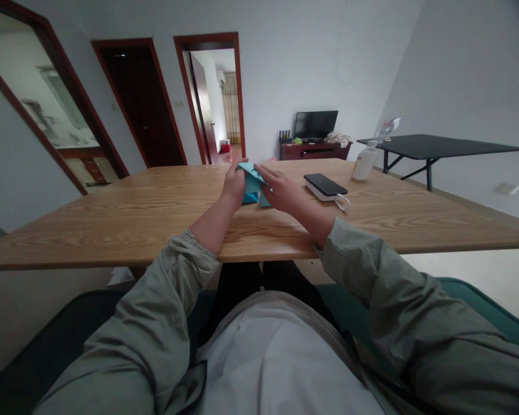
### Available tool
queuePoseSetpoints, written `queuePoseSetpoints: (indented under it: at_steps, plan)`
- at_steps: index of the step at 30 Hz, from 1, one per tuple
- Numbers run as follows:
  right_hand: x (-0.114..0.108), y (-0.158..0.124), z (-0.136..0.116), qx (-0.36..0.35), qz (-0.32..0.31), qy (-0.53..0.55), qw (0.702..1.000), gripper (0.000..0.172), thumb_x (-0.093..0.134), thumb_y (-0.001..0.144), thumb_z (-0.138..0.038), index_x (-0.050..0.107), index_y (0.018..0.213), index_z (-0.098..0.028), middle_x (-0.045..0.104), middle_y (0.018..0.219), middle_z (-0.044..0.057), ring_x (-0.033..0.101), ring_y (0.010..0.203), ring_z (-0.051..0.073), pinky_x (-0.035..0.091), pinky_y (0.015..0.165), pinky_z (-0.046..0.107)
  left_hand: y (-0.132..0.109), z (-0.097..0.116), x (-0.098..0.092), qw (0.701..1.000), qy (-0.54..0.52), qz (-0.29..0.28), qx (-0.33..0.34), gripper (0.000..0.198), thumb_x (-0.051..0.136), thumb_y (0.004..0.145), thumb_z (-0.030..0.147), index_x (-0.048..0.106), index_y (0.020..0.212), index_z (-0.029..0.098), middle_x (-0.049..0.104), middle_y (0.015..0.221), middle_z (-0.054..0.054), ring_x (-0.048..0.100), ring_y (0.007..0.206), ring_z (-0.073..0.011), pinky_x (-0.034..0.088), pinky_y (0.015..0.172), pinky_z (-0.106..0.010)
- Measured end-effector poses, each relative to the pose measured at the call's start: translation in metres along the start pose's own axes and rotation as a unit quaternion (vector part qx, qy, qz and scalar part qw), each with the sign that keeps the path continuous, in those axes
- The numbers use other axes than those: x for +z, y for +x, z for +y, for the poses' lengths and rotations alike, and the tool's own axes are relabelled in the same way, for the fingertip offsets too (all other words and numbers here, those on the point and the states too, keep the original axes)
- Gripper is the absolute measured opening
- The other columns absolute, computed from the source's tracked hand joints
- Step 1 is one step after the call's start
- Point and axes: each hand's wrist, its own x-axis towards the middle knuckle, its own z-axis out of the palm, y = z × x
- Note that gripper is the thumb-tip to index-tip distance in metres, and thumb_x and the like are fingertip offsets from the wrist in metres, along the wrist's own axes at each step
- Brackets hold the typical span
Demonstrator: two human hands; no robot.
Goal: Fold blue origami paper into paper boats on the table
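A light blue folded paper (253, 180) is held up between both hands above the middle of the wooden table. My left hand (234, 183) grips its left side, the fingers closed on it. Across the upper right part of the paper lies my right hand (282, 187), its fingers pressed on the folded edge. Darker blue paper (249, 197) shows beneath, near the tabletop, and another light blue piece shows below my right fingers. Whether these pieces are joined cannot be made out.
Right of my hands, a black phone (326, 184) rests on a white box with a white loop. A translucent bottle (365, 161) stands farther right on the wooden table (164, 213). Beyond are a black table (441, 146) and a television (315, 124).
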Motion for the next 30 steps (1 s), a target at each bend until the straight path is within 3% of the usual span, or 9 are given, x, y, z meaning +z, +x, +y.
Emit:
queuePoseSetpoints:
  at_steps: [3,5,13,19,21,24,30]
  plan:
    - [0.002,-0.002,-0.003,-0.013,-0.015,-0.015,1.000,0.064,0.048,0.087,-0.026,0.040,0.150,-0.013,0.042,0.153,0.014,0.045,0.136,0.033,0.038,0.112,0.050,0.001,-0.001,0.002,0.995,-0.067,0.041,-0.055,0.030,0.051,0.083,0.032,0.062,0.109,0.020,0.068,0.104,-0.006,0.063,0.096,-0.0189,0.052,0.081,-0.030]
    - [0.003,-0.002,-0.002,-0.013,-0.009,-0.013,1.000,0.063,0.050,0.088,-0.031,0.042,0.149,-0.014,0.044,0.151,0.014,0.045,0.135,0.032,0.037,0.113,0.050,0.000,-0.001,0.004,0.995,-0.074,0.026,-0.061,0.030,0.050,0.085,0.033,0.063,0.108,0.020,0.069,0.103,-0.006,0.064,0.098,-0.0194,0.052,0.082,-0.031]
    - [0.003,0.001,-0.005,0.010,0.023,0.040,0.999,0.060,0.049,0.089,-0.034,0.045,0.145,-0.016,0.049,0.148,0.014,0.049,0.133,0.030,0.040,0.111,0.047,-0.010,0.008,0.010,0.999,0.028,-0.037,0.023,0.036,0.057,0.073,0.017,0.066,0.108,0.020,0.068,0.114,-0.005,0.059,0.114,-0.0211,0.043,0.104,-0.036]
    - [0.010,0.004,0.003,0.079,0.085,0.099,0.988,0.055,0.049,0.090,-0.038,0.050,0.141,-0.019,0.059,0.137,0.013,0.053,0.128,0.033,0.040,0.109,0.051,-0.011,0.008,0.008,0.994,0.080,-0.019,0.070,0.026,0.060,0.075,0.018,0.069,0.099,0.021,0.070,0.108,-0.004,0.060,0.111,-0.0224,0.042,0.105,-0.039]
    - [0.014,0.006,0.010,0.110,0.119,0.128,0.978,0.057,0.048,0.091,-0.039,0.046,0.143,-0.018,0.060,0.134,0.014,0.054,0.127,0.031,0.042,0.107,0.050,-0.011,0.008,0.007,0.993,0.087,-0.023,0.071,0.022,0.061,0.078,0.021,0.070,0.098,0.020,0.070,0.107,-0.005,0.061,0.110,-0.0228,0.042,0.104,-0.040]
    - [0.018,0.010,0.016,0.138,0.166,0.160,0.963,0.060,0.043,0.094,-0.042,0.036,0.149,-0.021,0.057,0.137,0.013,0.052,0.129,0.027,0.041,0.108,0.048,-0.015,0.010,0.011,0.990,0.074,-0.080,0.087,0.025,0.061,0.083,0.030,0.069,0.105,0.021,0.069,0.114,-0.006,0.058,0.118,-0.0234,0.038,0.110,-0.041]
    - [0.018,0.023,0.008,0.150,0.218,0.204,0.943,0.063,0.032,0.096,-0.048,0.022,0.155,-0.026,0.040,0.153,0.007,0.031,0.144,0.025,0.023,0.119,0.051,-0.024,0.013,0.035,0.980,0.023,-0.153,0.124,0.048,0.049,0.092,0.056,0.062,0.124,0.023,0.060,0.133,-0.006,0.041,0.139,-0.0218,0.020,0.122,-0.042]
